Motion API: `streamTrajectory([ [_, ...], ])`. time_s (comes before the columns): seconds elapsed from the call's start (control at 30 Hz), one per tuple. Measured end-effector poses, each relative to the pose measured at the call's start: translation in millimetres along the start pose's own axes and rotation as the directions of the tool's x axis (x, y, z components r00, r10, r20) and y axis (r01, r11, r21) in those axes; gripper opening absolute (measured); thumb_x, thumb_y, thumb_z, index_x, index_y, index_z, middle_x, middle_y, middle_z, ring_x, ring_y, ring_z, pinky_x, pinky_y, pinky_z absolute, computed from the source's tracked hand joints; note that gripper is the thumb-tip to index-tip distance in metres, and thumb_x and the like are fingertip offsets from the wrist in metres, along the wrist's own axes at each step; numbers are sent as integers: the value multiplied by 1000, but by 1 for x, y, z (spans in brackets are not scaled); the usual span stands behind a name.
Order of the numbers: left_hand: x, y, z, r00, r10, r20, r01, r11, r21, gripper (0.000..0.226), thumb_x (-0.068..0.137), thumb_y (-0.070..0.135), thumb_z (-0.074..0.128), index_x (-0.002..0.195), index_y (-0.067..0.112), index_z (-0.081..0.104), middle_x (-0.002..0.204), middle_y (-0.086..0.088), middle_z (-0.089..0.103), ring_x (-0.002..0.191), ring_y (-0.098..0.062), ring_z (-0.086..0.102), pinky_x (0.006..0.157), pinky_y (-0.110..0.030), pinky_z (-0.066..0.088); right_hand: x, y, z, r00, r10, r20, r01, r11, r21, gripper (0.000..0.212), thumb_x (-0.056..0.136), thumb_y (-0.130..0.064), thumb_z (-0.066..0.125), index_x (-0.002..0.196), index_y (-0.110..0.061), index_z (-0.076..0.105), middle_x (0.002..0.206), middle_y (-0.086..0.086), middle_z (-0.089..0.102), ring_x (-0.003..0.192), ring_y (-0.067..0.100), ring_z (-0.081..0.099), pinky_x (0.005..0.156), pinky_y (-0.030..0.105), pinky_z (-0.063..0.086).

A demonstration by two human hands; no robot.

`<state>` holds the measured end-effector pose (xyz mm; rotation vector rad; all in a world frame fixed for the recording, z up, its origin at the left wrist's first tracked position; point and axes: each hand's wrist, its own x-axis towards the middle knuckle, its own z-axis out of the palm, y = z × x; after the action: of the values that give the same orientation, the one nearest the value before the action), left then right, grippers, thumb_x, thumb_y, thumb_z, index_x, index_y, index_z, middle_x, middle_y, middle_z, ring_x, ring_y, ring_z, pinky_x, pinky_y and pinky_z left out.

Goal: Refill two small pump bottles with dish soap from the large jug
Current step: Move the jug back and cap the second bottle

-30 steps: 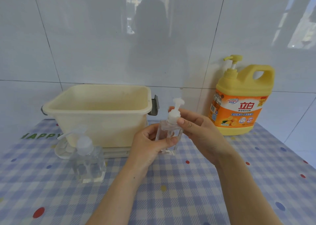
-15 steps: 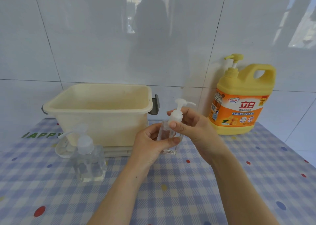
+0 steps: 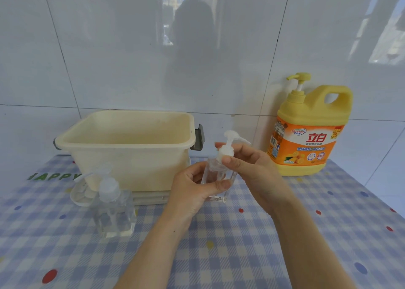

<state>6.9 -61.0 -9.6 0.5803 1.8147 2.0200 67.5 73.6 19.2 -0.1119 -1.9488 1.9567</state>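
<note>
Centre frame: left hand (image 3: 192,192) grips clear pump bottle (image 3: 219,177); right hand (image 3: 247,168) pinches its pump collar (image 3: 225,152).

red "立白" on the orange label (image 3: 305,145) of the yellow jug (image 3: 315,111), green "HAPPY" on the checked tablecloth (image 3: 241,249)

Glossy white wall tiles (image 3: 105,47) carry bright window reflections (image 3: 381,38) — below, a blue checked tablecloth (image 3: 252,255) dotted in colours.

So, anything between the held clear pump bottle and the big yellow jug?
Nothing visible: only the right hand, gripping the white collar of the small clear pump bottle, and bare checked tablecloth lie before the yellow plastic jug.
</note>
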Motion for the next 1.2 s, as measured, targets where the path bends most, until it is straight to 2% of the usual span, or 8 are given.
streamTrajectory([
  [0.1, 0, -1, 0, 1000, -4, 1, 4, 1000, 15, 33, 65, 16, 86, 95, 26, 74, 89, 8, 78, 84, -8, 73, 63, -21, 55, 1, 1, 2, 999, -12, -44, 12, 1000, -14, 51, 64, -23, 76, 108, 1, 65, 106, 2, 73, 99, 12, 67, 79, 19, 52],
  [0.37, 1, 0, 0, 1000, -10, -15, 9, 1000, -30, 35, 64, 15, 86, 95, 25, 74, 91, 7, 78, 87, -8, 73, 74, -24, 53, 0, -4, -2, 997, 69, 40, -68, 997, -24, 65, 71, -28, 79, 132, -17, 57, 118, -8, 69, 112, 9, 61, 103, 33, 42],
  [0.53, 2, -1, 0, 1000, -21, -12, 21, 1000, -18, 37, 63, 14, 87, 97, 25, 74, 91, 7, 78, 88, -10, 73, 82, -31, 56, -2, -5, -2, 997, 48, 63, -50, 998, 34, 42, 75, -22, 68, 116, -15, 68, 115, -6, 70, 111, 10, 62, 104, 34, 42],
  [0.67, 2, 0, -1, 1000, -23, -9, 22, 1000, -15, 36, 64, 14, 87, 97, 23, 74, 90, 7, 78, 86, -9, 73, 76, -27, 55, 0, -3, -1, 999, 33, 32, -35, 999, 41, 38, 71, -24, 67, 106, -9, 71, 112, -5, 72, 108, 11, 64, 104, 35, 42],
  [0.9, 0, -1, 0, 1000, -23, 21, 23, 1000, 17, 36, 65, 16, 87, 97, 24, 74, 91, 7, 78, 87, -10, 73, 71, -26, 57, 0, 0, -2, 1000, -6, 8, 6, 1000, 2, 42, 67, -20, 74, 107, -7, 69, 106, 4, 72, 96, 10, 66, 77, 18, 52],
  [1.0, 1, -1, 0, 1000, -26, 8, 26, 1000, 7, 36, 64, 16, 87, 97, 24, 74, 91, 7, 78, 88, -11, 73, 73, -29, 57, 0, 0, -4, 999, 3, 47, -2, 1000, -20, 42, 69, -23, 72, 110, -13, 69, 107, -1, 73, 100, 7, 66, 80, 17, 52],
  [1.13, 2, 0, -1, 999, -32, 9, 32, 999, -14, 35, 64, 13, 87, 94, 25, 74, 89, 6, 78, 87, -11, 73, 71, -27, 56, -1, -1, -6, 996, 16, 93, -15, 1000, -18, 41, 74, -27, 67, 113, -14, 69, 116, -5, 70, 112, 10, 62, 99, 30, 44],
  [1.2, 1, 1, 0, 999, -27, 22, 27, 1000, -3, 35, 64, 12, 87, 95, 24, 75, 89, 5, 78, 87, -12, 73, 70, -27, 56, -1, -2, -6, 998, 0, 66, 1, 1000, -12, 35, 73, -23, 68, 105, -9, 71, 114, -8, 71, 107, 4, 63, 91, 22, 46],
])
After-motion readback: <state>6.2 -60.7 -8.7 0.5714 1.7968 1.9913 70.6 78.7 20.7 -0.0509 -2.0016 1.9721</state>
